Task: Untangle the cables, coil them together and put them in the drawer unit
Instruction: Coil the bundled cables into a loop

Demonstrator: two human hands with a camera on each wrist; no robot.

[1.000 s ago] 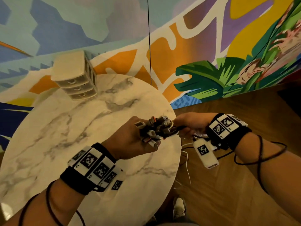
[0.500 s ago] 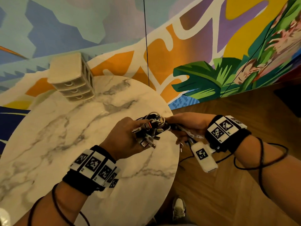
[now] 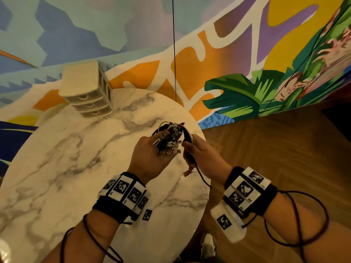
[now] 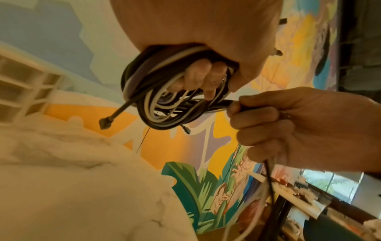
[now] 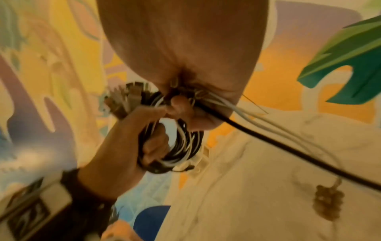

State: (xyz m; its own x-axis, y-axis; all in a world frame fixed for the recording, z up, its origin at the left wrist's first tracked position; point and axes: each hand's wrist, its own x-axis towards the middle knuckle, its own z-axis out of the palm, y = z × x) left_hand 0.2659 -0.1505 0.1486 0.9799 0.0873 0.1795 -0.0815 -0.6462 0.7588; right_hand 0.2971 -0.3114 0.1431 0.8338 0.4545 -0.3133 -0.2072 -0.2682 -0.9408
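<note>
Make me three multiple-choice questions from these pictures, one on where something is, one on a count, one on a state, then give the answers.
1. Where does the drawer unit stand?
A. on the floor
B. at the table's far edge
C. in the left hand

2. How many drawer fronts does it show?
A. one
B. three
C. five

3. What state are the cables in?
A. mostly coiled, loose ends trailing
B. spread flat on the table
C. shut in a drawer

Answers: 1 B, it sits on the marble top by the wall. 2 B, three handled fronts are stacked. 3 A, the left hand grips the coil while the right hand holds trailing strands.
</note>
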